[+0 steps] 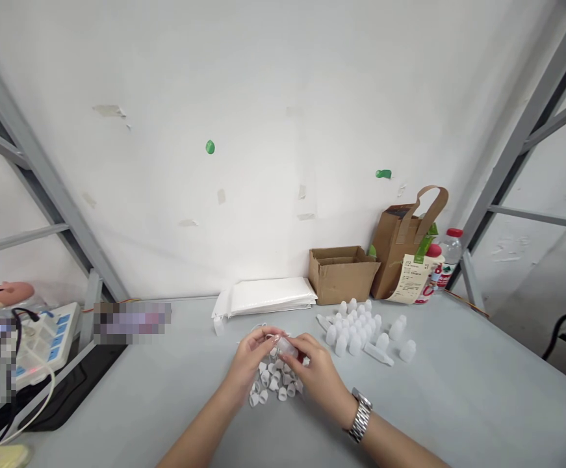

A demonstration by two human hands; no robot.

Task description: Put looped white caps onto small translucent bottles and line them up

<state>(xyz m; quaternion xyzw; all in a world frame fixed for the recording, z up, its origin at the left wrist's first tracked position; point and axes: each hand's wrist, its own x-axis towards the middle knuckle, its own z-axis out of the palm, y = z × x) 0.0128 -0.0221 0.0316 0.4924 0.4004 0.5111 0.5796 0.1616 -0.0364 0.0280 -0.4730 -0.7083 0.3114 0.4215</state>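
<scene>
Both of my hands meet at the middle of the grey table, over a pile of small white caps [273, 379]. Between them is a translucent white bottle [287, 348], tilted. My right hand [314, 367], with a metal watch at the wrist, is closed on the bottle's lower right part. The fingers of my left hand [253, 351] are pinched at its upper left end, around a small white part that is mostly hidden. To the right, several frosted white bottles [355, 328] stand in a cluster, with a few lying on their sides.
Behind the hands lie white padded envelopes [270, 296] and an open cardboard box [344, 276]. A brown paper bag [390, 253] and a red-capped bottle [451, 250] stand at back right. A power strip [63, 335] with cables is at left.
</scene>
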